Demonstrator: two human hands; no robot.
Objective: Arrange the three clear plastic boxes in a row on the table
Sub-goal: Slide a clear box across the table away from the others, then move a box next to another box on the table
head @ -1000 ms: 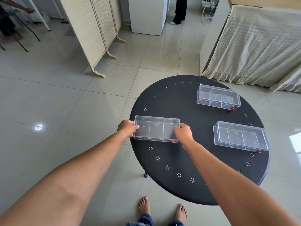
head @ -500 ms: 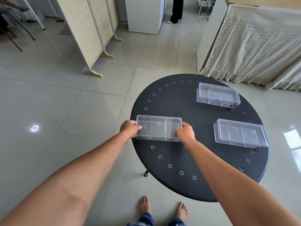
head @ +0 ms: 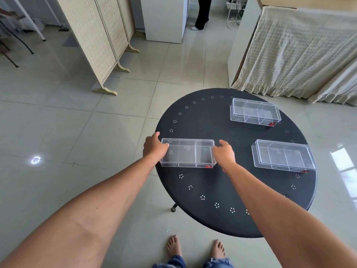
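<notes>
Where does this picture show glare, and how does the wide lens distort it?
Head view: bright glare spot on the floor tiles at left, window reflection on the floor at right; forearms balloon toward the lower corners, and the round table looks stretched.

Single head-worn wide-angle camera looks forward and steeply down, close above the round black perforated metal table (head: 222,190); no second view.

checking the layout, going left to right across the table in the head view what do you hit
left hand → left clear box held between both hands → right hand → the two other clear boxes, far one and near one, which overlap in left-right span, all on the black round table
</notes>
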